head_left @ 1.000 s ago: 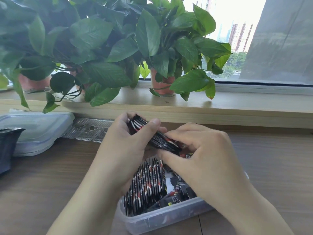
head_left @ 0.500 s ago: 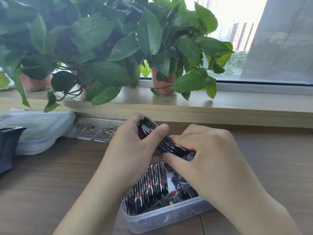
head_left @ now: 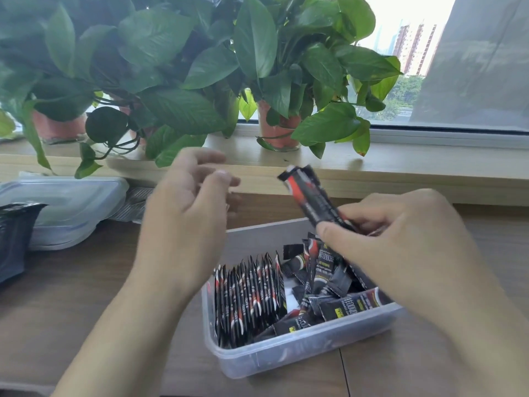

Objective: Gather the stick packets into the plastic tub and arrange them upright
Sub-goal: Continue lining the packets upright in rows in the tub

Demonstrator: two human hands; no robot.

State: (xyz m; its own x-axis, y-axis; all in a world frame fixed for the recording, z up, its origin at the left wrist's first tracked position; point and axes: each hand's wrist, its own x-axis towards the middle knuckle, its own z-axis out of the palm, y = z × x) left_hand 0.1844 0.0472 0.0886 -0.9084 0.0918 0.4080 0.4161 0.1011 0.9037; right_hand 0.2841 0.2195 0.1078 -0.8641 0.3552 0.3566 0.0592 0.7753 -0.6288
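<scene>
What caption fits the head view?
Right hand holds stick packets above the plastic tub; left hand open.

packets (head_left: 310, 197) in right hand (head_left: 400, 239)

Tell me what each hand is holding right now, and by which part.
The right hand pinches a small bunch of stick packets by the lower end, upper end free above the plastic tub. The left hand is open, holding nothing.
</scene>
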